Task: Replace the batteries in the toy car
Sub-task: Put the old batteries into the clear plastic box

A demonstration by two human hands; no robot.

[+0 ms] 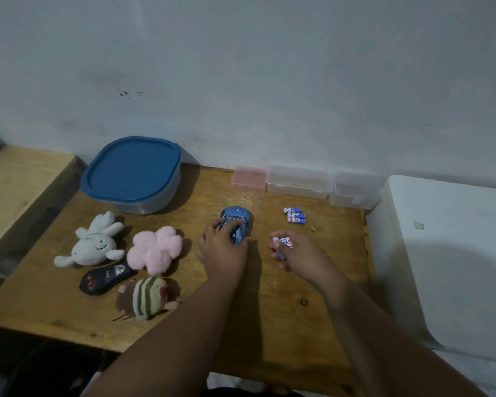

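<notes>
Left hand grips the blue plastic toy car; right hand, beside the car, pinches white-blue cylindrical batteries. Three loose batteries lie right of the car, so the swap seems unfinished.

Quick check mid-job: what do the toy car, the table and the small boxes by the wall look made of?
Toy car: likely hard plastic, glossy blue, with bright glints. Table: unpainted wood, matte; grain and a knot show. Small boxes: thin plastic, translucent, one pink, two clear.
</notes>
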